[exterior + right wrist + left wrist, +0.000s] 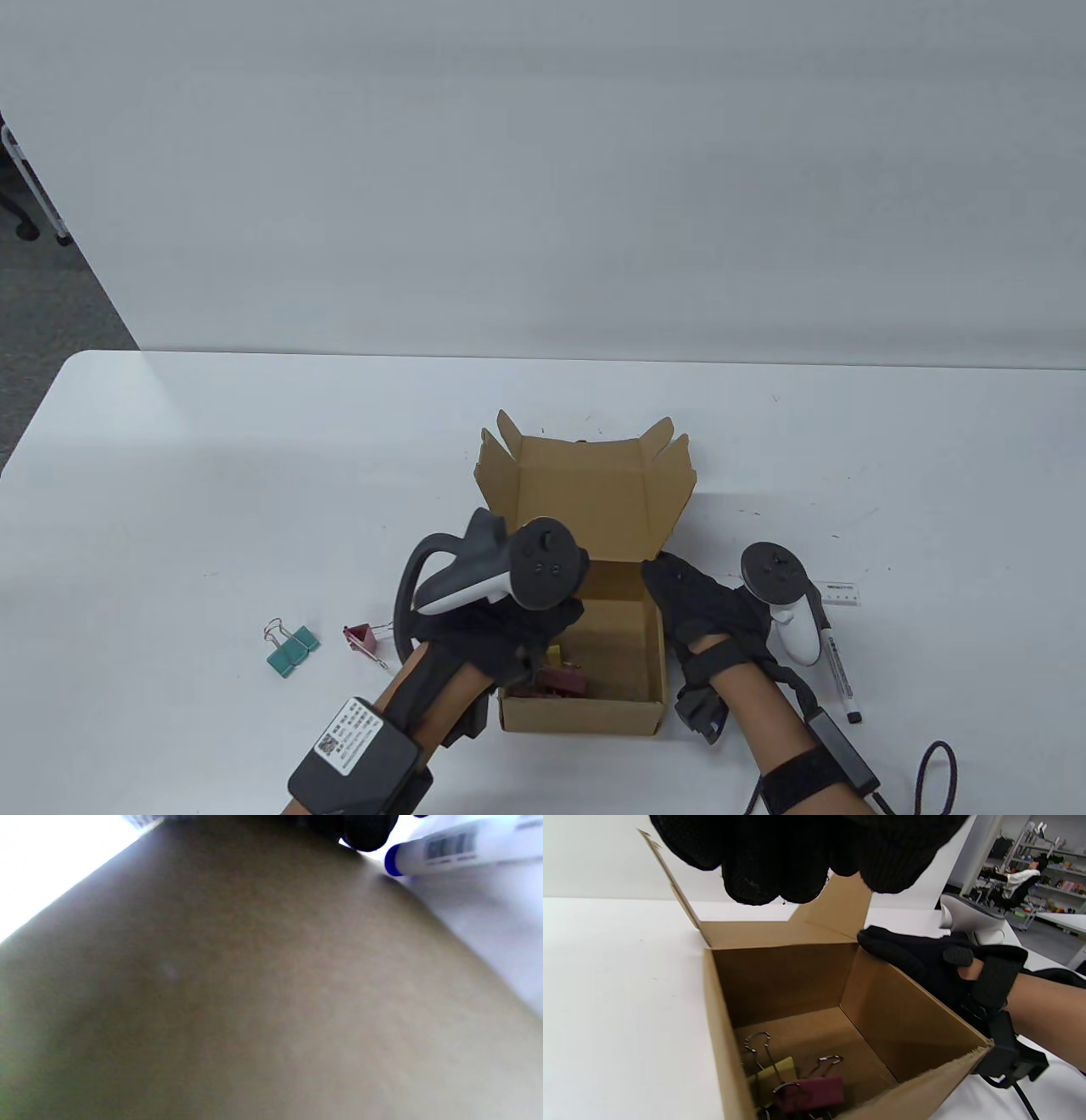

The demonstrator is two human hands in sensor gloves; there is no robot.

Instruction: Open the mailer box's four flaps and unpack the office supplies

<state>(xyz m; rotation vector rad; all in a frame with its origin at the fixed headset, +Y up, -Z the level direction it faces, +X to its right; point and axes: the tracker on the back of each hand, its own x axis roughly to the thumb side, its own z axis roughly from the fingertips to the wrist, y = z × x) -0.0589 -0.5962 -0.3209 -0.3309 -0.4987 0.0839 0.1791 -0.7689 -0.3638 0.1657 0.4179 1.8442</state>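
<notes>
White table (212, 475), mailer box (585, 717), binder clips (293, 649), marker (840, 671), ruler (844, 594)

The mailer box (594, 543) is placed on the bench (212, 475). Two binder clips (793, 1086) are contained inside. Two more clips (327, 643) are found left; a marker (838, 672) and ruler (843, 592) right.

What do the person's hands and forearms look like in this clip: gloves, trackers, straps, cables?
Both hands wear black knit gloves. The left hand carries a dark grey tracker with a white underside; the right hand a white one. Bare forearms; a black wrist pack with a QR label on the left, a black strap and cable on the right.
</notes>
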